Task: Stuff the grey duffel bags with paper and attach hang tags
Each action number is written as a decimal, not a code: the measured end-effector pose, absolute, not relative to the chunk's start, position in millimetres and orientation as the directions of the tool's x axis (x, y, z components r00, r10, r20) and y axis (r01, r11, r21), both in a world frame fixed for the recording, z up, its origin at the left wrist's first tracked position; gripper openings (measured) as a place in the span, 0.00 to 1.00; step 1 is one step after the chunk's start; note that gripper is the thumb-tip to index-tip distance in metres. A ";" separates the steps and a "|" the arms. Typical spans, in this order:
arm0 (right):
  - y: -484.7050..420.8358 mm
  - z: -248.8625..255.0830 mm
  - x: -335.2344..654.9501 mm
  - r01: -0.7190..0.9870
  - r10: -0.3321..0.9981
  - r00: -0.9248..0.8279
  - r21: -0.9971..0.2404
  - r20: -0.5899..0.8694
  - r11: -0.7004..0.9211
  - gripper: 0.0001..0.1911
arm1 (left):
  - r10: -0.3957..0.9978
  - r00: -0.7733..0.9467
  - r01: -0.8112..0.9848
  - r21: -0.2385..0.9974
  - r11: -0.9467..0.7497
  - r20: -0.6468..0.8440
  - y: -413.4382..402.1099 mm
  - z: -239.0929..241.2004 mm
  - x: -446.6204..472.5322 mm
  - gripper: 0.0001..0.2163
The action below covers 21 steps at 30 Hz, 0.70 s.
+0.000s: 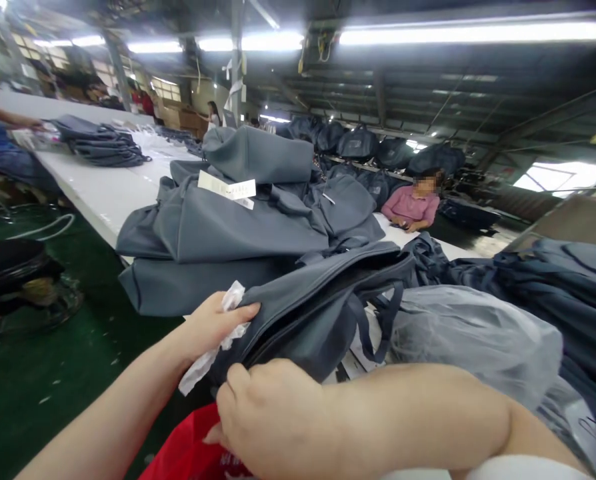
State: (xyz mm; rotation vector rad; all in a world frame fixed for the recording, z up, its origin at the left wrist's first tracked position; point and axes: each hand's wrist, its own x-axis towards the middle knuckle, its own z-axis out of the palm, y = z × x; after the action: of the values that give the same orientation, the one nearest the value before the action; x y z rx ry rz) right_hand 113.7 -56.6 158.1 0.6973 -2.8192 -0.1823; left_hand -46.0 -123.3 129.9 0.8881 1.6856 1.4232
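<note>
right hand point(263, 417) curled on grey bag's point(318, 307) near edge | left hand point(213, 327) pinches white paper point(213, 347) against it | bag's inside hidden | red item point(188, 453) below hands, cut off | grey bag pile point(238, 213) beyond

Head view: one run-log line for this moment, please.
left hand: grips grey bag edge with crumpled white paper | right hand: on bag's near edge | behind: grey bag pile on white table
</note>
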 end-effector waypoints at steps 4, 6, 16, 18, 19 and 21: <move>-7.5 209.0 117.8 -0.090 -0.138 -0.964 0.209 0.228 0.974 0.11 | 0.840 -0.543 0.128 0.990 0.053 0.026 -138.2 106.0 -47.2 0.17; 11.0 219.3 122.6 0.063 0.039 -0.994 0.235 0.104 0.970 0.11 | 0.740 -0.673 0.039 0.998 0.058 -0.017 -137.0 95.7 -50.3 0.18; 42.1 195.0 113.7 0.217 0.082 -0.907 -0.291 -0.413 0.932 0.19 | 0.512 -0.774 -0.520 0.835 -0.178 -0.373 -117.3 76.8 -66.8 0.20; 58.0 192.4 89.1 0.260 0.212 -0.959 -0.282 -0.187 0.924 0.21 | 0.540 -0.783 -0.461 0.871 -0.170 -0.309 -123.3 82.0 -56.1 0.20; 66.2 188.1 76.6 0.284 0.257 -0.957 -0.231 -0.137 0.931 0.19 | 0.560 -0.786 -0.417 0.894 -0.165 -0.263 -126.3 84.9 -49.7 0.19; 80.5 173.6 56.7 0.319 0.296 -0.942 -0.141 -0.160 0.937 0.15 | 0.605 -0.777 -0.335 0.928 -0.164 -0.174 -131.2 89.4 -37.3 0.19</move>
State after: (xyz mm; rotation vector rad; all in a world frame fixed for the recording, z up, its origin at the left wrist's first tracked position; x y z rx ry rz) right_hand 56.7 80.5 173.6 -0.5148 -3.2266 0.2719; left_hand -37.3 -131.2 89.4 0.3143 1.4937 1.9888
